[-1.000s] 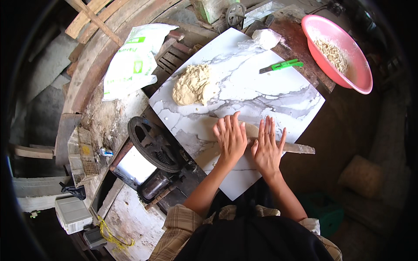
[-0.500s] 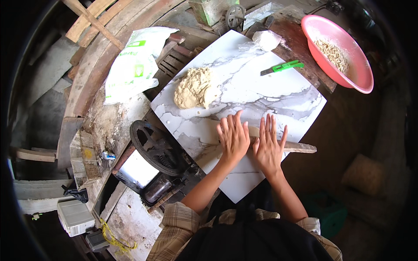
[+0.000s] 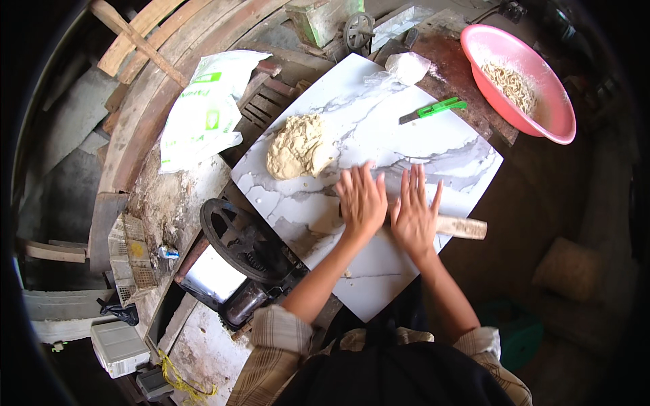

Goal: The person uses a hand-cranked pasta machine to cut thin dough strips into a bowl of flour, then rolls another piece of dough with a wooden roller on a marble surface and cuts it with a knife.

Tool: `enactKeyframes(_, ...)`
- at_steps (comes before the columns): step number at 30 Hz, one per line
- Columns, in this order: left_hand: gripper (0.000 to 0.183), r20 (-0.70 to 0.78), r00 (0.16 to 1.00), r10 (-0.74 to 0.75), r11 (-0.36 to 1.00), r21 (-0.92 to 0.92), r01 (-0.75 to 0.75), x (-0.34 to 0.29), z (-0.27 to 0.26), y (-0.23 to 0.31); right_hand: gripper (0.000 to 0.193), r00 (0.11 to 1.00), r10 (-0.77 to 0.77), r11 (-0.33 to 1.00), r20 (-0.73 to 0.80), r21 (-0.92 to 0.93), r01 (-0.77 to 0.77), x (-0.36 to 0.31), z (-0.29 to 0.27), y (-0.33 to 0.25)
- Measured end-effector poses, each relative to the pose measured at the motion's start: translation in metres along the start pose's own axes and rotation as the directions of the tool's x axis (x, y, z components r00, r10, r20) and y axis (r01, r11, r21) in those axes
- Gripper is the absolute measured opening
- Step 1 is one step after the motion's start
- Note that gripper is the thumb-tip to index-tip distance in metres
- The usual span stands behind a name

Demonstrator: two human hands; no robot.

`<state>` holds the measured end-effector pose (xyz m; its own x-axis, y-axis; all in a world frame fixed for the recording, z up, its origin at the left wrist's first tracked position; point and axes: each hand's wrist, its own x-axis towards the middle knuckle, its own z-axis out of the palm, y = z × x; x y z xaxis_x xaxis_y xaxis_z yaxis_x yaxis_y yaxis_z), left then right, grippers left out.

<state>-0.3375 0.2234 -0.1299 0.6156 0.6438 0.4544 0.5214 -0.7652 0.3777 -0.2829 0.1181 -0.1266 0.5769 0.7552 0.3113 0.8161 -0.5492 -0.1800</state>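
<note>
Both my hands lie palm down, fingers stretched, on a wooden rolling pin [image 3: 462, 227] near the front of a marble-patterned board [image 3: 443, 145]. My left hand [image 3: 363, 203] covers its middle part, and my right hand [image 3: 414, 213] rests beside it, so only the pin's right end shows plainly. Whether dough lies beneath the pin is hidden by the hands. A rough lump of pale dough [image 3: 300, 147] sits on the board's left side. Beyond the hands, toward the right, lies a green utility knife [image 3: 433, 109] with its blade out.
A pink basin [image 3: 552, 111] with pale strips, like cut noodles, stands at the far right. A clear plastic bag of white stuff [image 3: 407, 68] lies at the board's far corner. Left are a white sack [image 3: 206, 111] and a machine with a dark handwheel [image 3: 244, 237].
My hands have pushed slightly forward over the board, and the rolling pin has turned, showing a paler face at its right end. The whole view has shifted a little.
</note>
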Motion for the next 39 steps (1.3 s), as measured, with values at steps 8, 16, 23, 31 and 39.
enactKeyframes(8, 0.03, -0.021, 0.999, 0.031, 0.997, -0.072, -0.032, 0.006, -0.006, 0.0, 0.061, 1.0, 0.017, 1.0, -0.021, -0.01, -0.018, 0.007, -0.002, -0.002)
enactKeyframes(16, 0.028, -0.103, 0.994, 0.034, 0.999, 0.042, -0.03, 0.024, 0.012, -0.002, 0.063, 0.997, 0.027, 1.0, -0.066, 0.008, -0.027, 0.027, -0.001, -0.001)
enactKeyframes(23, 0.027, 0.101, 0.995, 0.027, 0.999, -0.023, -0.025, -0.026, -0.02, 0.0, 0.06, 0.998, -0.051, 0.997, 0.03, 0.051, 0.05, -0.023, -0.001, -0.011)
enactKeyframes(31, 0.02, 0.095, 0.991, -0.094, 0.992, -0.078, 0.102, 0.052, 0.011, -0.001, 0.061, 0.994, -0.006, 1.0, -0.109, 0.005, 0.007, 0.061, 0.004, 0.002)
enactKeyframes(39, 0.012, 0.108, 0.99, 0.094, 0.995, -0.057, -0.088, -0.05, -0.023, -0.01, 0.06, 0.997, -0.072, 0.995, 0.003, 0.073, 0.072, -0.035, 0.0, -0.017)
